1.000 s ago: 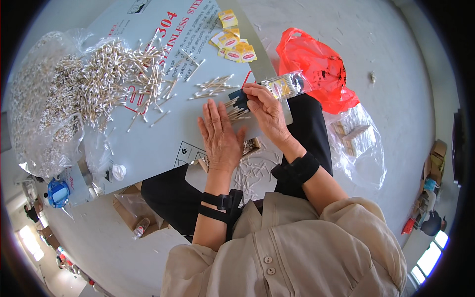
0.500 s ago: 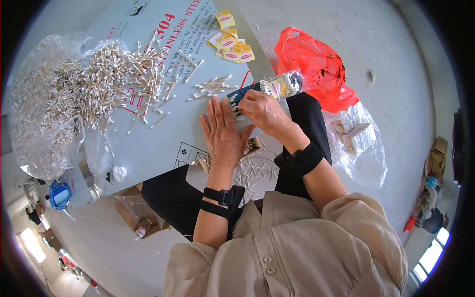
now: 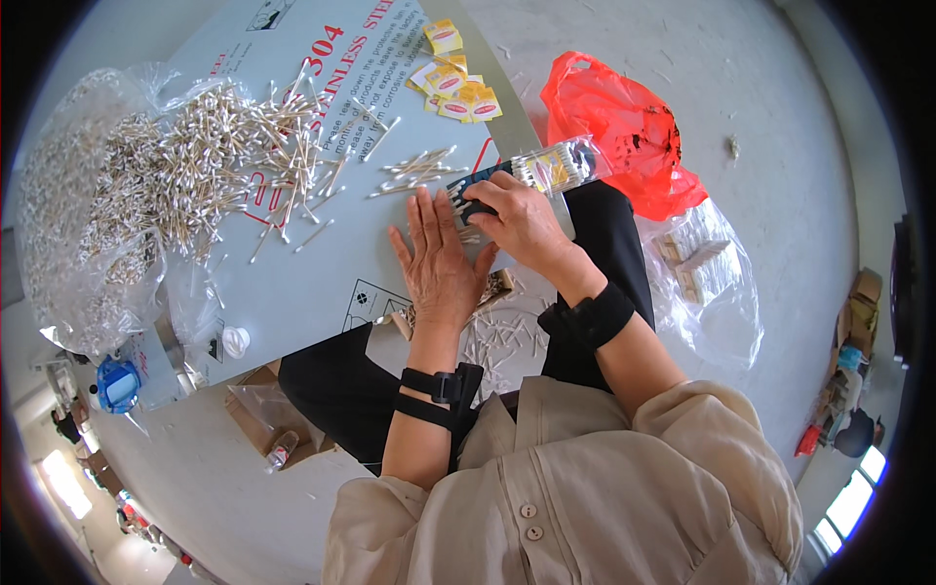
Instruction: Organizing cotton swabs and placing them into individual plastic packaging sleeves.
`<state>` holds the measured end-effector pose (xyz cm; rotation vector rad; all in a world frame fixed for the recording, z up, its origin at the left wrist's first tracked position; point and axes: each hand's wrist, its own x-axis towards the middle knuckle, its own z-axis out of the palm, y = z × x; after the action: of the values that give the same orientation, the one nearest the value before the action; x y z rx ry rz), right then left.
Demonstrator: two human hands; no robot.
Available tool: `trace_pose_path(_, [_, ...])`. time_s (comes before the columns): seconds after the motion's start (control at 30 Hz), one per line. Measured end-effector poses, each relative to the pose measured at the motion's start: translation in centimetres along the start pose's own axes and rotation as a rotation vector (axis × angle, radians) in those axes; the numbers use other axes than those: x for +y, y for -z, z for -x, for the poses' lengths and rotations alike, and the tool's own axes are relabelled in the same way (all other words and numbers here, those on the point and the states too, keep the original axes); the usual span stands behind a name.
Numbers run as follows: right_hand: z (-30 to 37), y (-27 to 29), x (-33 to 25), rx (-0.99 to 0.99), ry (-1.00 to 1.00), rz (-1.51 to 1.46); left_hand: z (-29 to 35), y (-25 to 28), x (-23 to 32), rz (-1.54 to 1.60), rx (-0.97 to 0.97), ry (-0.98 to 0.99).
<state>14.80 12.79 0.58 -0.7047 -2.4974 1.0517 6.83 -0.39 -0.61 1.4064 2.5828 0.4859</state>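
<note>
Surface (image 3: 292, 302), cut off at upper edge, carries a clear bag (image 3: 60, 205) spilling cotton swabs (image 3: 195, 141); off right, a red bag (image 3: 612, 132), contents hidden, overlaps a clear sack (image 3: 726, 302) of pale packs (image 3: 697, 258). Left hand (image 3: 439, 268) lies flat, released; right hand (image 3: 526, 226) curls over dark strip (image 3: 483, 178) on the surface, partly covering it, grip impossible to tell. Strip meets clear yellow-labelled packet (image 3: 559, 169) holding swabs.

I count one left hand (image 3: 441, 273) and one right hand (image 3: 529, 222) of mine, one red bag (image 3: 614, 136), one dark card (image 3: 477, 178), two shirt buttons (image 3: 527, 510), one clear bottle (image 3: 282, 451) and at least five yellow labels (image 3: 445, 39), their overlap hiding the exact number; my cotton swabs (image 3: 195, 156) are too many to count.
</note>
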Motion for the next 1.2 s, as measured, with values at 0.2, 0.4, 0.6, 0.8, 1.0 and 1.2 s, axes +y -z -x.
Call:
trace_pose_path(0.2, [-0.3, -0.3, 0.6, -0.079, 0.03, 0.065, 0.0, -0.3, -0.1, 0.009, 0.04, 0.002])
trace_pose_path(0.4, [-0.2, 0.5, 0.4, -0.11, 0.122, 0.009, 0.0, 0.2, 0.1, -0.006, -0.013, 0.018])
trace_pose_path(0.6, [-0.2, -0.4, 0.8, 0.016, 0.045, -0.062, -0.2, 0.6, 0.5, -0.023, -0.014, 0.009])
trace_pose_path(0.8, [1.1, -0.9, -0.8, 0.313, -0.163, -0.354, -1.3, 1.0, 0.0, -0.113, -0.034, -0.015])
trace_pose_path(1.0, [1.6, -0.9, -0.1, 0.334, -0.203, -0.411, -0.1, 1.1, 0.7, -0.085, -0.05, -0.003])
trace_pose_path(1.2, [1.2, -0.1, -0.3, 0.066, -0.105, -0.115, -0.9, 0.4, -0.4, -0.037, 0.01, -0.023])
